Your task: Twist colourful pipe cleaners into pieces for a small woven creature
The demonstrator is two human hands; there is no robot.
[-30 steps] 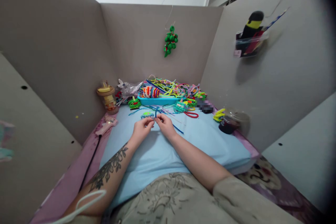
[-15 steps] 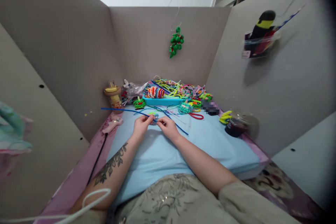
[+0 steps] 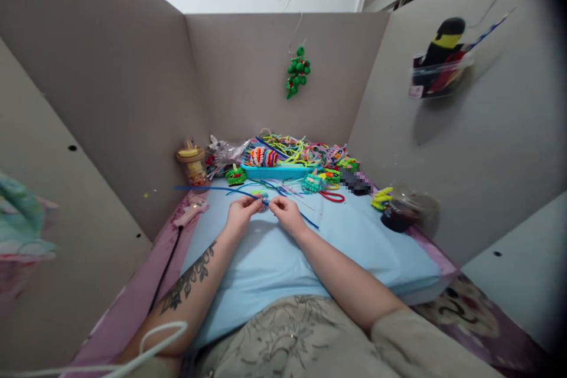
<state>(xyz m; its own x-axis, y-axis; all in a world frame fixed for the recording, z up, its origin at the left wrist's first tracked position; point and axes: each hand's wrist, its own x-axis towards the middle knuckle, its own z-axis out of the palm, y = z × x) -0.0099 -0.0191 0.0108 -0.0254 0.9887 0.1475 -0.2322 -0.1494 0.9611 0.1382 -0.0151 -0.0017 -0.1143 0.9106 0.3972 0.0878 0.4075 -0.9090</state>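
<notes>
My left hand point(image 3: 243, 212) is closed in a pinch on a small light-blue and green pipe-cleaner piece, mostly hidden by the fingers. A long dark-blue pipe cleaner point(image 3: 212, 189) runs from this piece out to the left. My right hand point(image 3: 286, 214) pinches the dark-blue pipe cleaner close to the left fingertips. Both hands hover just above the light-blue cloth point(image 3: 266, 254). Beyond the right fingers, another dark-blue pipe cleaner point(image 3: 310, 220) lies on the cloth.
A turquoise tray point(image 3: 283, 172) heaped with colourful pipe cleaners stands at the back. Green point(image 3: 235, 175) and teal point(image 3: 313, 182) woven figures sit in front of it. A pink glue gun point(image 3: 191, 212) lies left, a lidded cup point(image 3: 191, 162) behind it. On the right stands a dark cup point(image 3: 398, 215).
The fingertips have shifted slightly and the dark-blue pipe cleaner now crosses between both hands. Its long left end has dipped a little.
</notes>
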